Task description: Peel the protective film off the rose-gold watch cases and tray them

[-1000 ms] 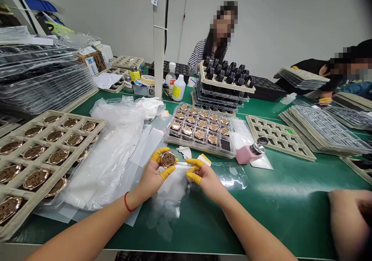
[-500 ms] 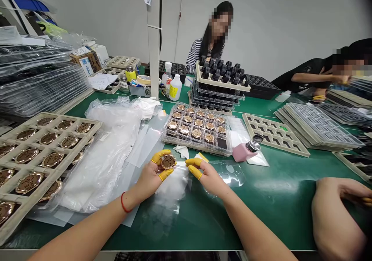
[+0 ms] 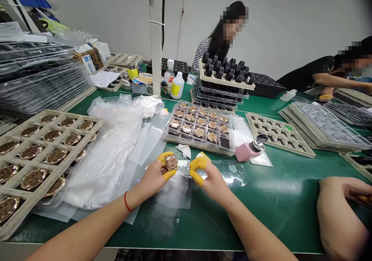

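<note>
Close in, above the middle of the surface (image 3: 279, 214), our left hand (image 3: 155, 174) pinches a gold-coloured case (image 3: 171, 162) by its edges, yellow-capped thumb and fingers closed on it, its marked face towards us. Our right hand (image 3: 210, 176) hovers just beside, fingers bent towards the thumb with a narrow gap; we cannot tell whether they touch the clear film (image 3: 232, 170) near them. Another person's arm (image 3: 334, 214) shows at the front right corner. Along our left edge a beige tray (image 3: 69, 161) bears rows of similar cases, a plastic bag (image 3: 107, 164) just beside it. Beyond our hands, a clear tray (image 3: 200, 146) carries more, with a pink bottle (image 3: 244, 152) near its front right corner. Towards the far edge, black watches (image 3: 226, 74) top a stack of trays. Past that edge, we see a person in stripes (image 3: 201, 51) before a pale wall (image 3: 276, 28).
</note>
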### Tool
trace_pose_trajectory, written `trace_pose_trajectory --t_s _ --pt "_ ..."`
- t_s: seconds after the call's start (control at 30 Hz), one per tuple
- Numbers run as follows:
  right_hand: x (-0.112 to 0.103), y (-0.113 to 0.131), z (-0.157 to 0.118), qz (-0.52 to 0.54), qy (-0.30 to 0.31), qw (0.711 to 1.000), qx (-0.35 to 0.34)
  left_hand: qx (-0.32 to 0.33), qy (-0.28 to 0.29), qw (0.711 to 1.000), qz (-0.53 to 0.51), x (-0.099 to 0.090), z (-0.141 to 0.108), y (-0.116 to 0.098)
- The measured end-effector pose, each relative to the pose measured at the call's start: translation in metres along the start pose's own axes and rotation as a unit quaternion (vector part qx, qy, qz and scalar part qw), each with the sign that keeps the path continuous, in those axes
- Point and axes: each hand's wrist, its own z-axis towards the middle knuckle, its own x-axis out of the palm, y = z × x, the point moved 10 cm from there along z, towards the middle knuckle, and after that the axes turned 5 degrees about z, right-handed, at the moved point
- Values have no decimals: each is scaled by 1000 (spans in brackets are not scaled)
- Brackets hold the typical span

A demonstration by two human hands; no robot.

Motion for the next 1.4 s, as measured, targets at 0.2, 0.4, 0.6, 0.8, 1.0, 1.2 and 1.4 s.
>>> trace_pose_trajectory --t_s 0.2,0.4,0.6,0.8,1.0,1.2,1.4 --pt "27 -37 -8 347 -36 912 215 22 63 998 -22 24 -9 -8" --pt "44 -31 -10 409 -15 884 225 35 80 996 23 32 -16 -13" --pt "39 -29 -6 402 -32 894 197 26 74 997 15 29 -16 -14" --pt "41 -30 -7 405 -35 891 201 9 75 997 20 29 -16 -17" --pt "43 -30 -7 401 -33 894 198 12 70 997 35 28 -16 -17" --pt "41 -33 -7 381 -38 903 194 22 66 997 42 26 -15 -19" --pt "35 -29 -7 279 -41 947 153 12 72 997 7 31 -14 -13"
